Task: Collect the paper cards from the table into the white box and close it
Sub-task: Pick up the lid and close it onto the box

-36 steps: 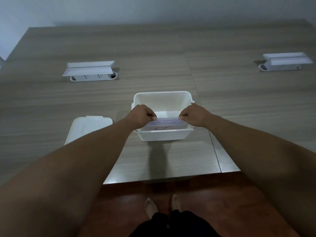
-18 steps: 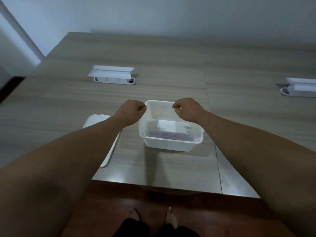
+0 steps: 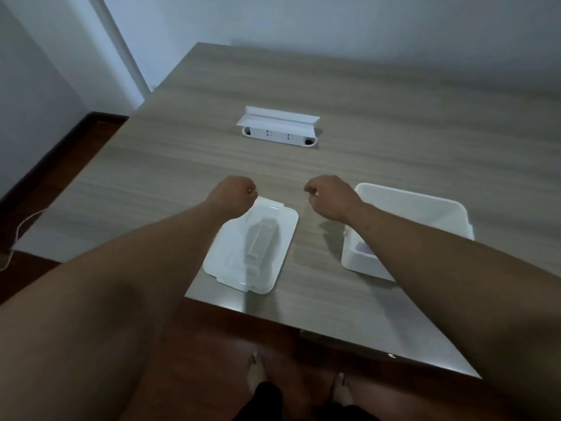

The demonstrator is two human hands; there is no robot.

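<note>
Nearest, flat on the wood-grain table (image 3: 379, 153) by its front edge: white rounded-rectangular plastic lid (image 3: 252, 247), glossy, with a raised moulded centre and small tabs at its ends; judged light, fairly stiff and a little slick, best lifted by its two long edges. To its right, well apart: open white plastic box (image 3: 425, 214), thin-walled, with what may be pale paper cards (image 3: 362, 249) inside, mostly hidden behind the forearm. Beyond, left hand (image 3: 233, 194) over the lid's far corner and right hand (image 3: 331, 196) between lid and box, both loosely curled, gripping nothing.
</note>
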